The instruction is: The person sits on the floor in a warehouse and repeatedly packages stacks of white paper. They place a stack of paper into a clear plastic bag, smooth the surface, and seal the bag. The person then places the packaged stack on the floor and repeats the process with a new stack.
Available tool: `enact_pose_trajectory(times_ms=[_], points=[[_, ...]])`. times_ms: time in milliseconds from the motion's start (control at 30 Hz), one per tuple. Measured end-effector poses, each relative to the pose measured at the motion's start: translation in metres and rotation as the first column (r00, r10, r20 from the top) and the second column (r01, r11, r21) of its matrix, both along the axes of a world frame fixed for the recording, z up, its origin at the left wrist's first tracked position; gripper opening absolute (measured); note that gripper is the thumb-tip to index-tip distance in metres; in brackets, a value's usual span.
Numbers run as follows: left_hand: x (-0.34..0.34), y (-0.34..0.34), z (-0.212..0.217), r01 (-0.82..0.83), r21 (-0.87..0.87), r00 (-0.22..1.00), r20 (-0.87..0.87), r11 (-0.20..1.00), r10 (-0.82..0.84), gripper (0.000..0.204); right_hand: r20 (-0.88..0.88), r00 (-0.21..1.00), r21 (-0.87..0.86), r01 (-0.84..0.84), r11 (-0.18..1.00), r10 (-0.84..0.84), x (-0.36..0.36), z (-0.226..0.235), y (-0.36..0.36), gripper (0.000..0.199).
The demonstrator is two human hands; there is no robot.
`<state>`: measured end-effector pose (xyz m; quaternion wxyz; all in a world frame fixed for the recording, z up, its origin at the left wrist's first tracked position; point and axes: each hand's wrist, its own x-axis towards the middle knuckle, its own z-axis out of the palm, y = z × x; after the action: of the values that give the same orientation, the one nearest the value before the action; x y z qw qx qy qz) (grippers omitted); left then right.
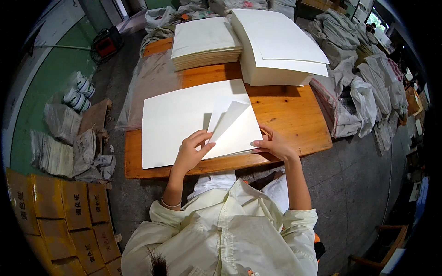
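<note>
At the centre of the frame, a short stack of large cream sheets (184, 117) lies flat on the wooden worktop (294, 115), its long axis running from left to right across the picture. The lower right corner of the top sheet (229, 120) is lifted and curled upward, so that it stands just above and to the right of the left hand (192, 149). That corner is pinched by the left fingers (206, 137), which are closed on its edge from below. The right hand (275, 145) is laid at the right edge of the stack, its fingers stretched out and pressed flat on the paper, gripping nothing. The raised corner thus lies between the two hands, nearer the left one. In the upper part of the frame, two taller piles of the same sheets (258, 46) are stacked on the worktop, well apart from both hands. Brown cartons (60, 207) are seen on the floor at the lower left.
</note>
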<state>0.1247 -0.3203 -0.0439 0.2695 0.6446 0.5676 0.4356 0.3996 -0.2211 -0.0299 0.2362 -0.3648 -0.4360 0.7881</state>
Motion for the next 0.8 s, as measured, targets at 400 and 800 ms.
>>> enact_pose_trajectory(times_ms=[400, 800], points=[[0.006, -0.003, -0.004, -0.086, 0.085, 0.996, 0.021, 0.993, 0.084, 0.019, 0.139, 0.989, 0.078, 0.030, 0.996, -0.041, -0.007, 0.001, -0.002, 0.067], [0.012, -0.006, 0.017, 0.131, 0.194, 0.966, -0.246, 0.972, -0.081, 0.034, 0.148, 0.985, 0.092, 0.075, 0.993, -0.088, -0.011, 0.002, -0.004, 0.059]])
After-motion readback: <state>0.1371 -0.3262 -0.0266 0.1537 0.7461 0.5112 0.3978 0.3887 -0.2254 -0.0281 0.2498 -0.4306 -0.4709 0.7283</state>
